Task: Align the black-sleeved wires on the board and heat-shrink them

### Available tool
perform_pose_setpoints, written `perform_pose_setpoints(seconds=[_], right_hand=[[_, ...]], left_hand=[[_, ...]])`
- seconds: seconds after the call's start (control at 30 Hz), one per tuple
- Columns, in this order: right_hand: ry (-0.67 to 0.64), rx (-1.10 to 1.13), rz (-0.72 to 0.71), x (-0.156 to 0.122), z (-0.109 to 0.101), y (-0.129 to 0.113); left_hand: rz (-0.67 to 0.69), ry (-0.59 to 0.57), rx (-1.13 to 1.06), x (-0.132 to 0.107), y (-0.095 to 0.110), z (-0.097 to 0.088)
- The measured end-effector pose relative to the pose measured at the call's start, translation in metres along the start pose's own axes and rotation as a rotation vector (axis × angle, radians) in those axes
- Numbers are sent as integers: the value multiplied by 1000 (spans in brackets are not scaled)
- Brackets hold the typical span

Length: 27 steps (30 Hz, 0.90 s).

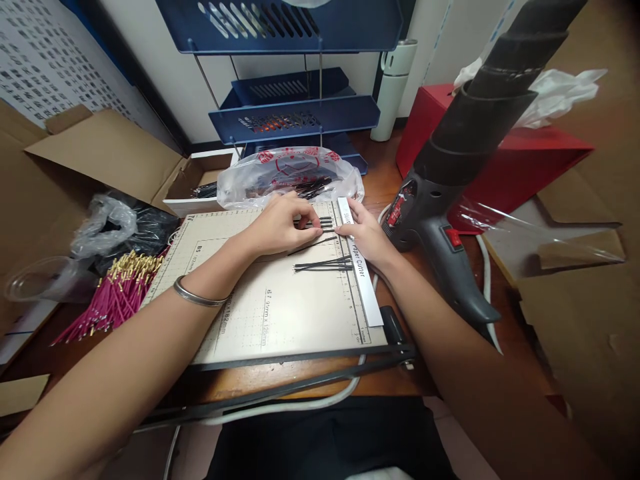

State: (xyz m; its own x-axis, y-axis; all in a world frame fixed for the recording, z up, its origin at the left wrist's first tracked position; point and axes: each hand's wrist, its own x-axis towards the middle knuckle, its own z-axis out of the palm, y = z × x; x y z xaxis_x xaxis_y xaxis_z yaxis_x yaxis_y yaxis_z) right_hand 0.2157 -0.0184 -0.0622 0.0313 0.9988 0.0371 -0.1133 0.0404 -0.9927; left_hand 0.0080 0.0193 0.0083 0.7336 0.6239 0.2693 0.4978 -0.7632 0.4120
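Black wires (323, 265) on a cutting board (295, 310), centre of the frame. The left hand (285, 225) partly covers the upper group of wires, so their number cannot be made out; the right ends of the lower group meet the edge of a white strip (367, 287), whose printed lettering is partly hidden by the right hand (369, 233). The upper blue rack (295, 115) is cut off by the top edge, as is the nozzle of the heat gun (450, 200) at upper right.

Both forearms enter from the lower corners. The left hand is bent palm down, thumb and forefinger pinching at the upper wires. The right hand lies across the strip's far end, thumb on its left side, fingers extended; whether it grips anything cannot be told.

The board is cream, flat and printed with ruled lines; the wires are thin and straight. Above the board lies a crinkled, translucent plastic bag (240, 190) with red print. At left, magenta wires (120, 293) with gold-coloured ends form a fanned bundle. The tabletop (377, 157) is glossy brown wood.
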Motion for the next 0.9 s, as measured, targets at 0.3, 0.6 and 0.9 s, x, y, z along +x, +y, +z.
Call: perform_pose_setpoints(seconds=[0.3,0.6,0.9], right_hand=[[-23,13,2,-1,1,-2],[-14,-17,-11,0,1,-1],[-29,0,17,-7,-1,-10]], left_hand=[[-19,34,-33,0,1,2],[-5,13,10,0,1,2],[38,-2,12,-2,10,-4]])
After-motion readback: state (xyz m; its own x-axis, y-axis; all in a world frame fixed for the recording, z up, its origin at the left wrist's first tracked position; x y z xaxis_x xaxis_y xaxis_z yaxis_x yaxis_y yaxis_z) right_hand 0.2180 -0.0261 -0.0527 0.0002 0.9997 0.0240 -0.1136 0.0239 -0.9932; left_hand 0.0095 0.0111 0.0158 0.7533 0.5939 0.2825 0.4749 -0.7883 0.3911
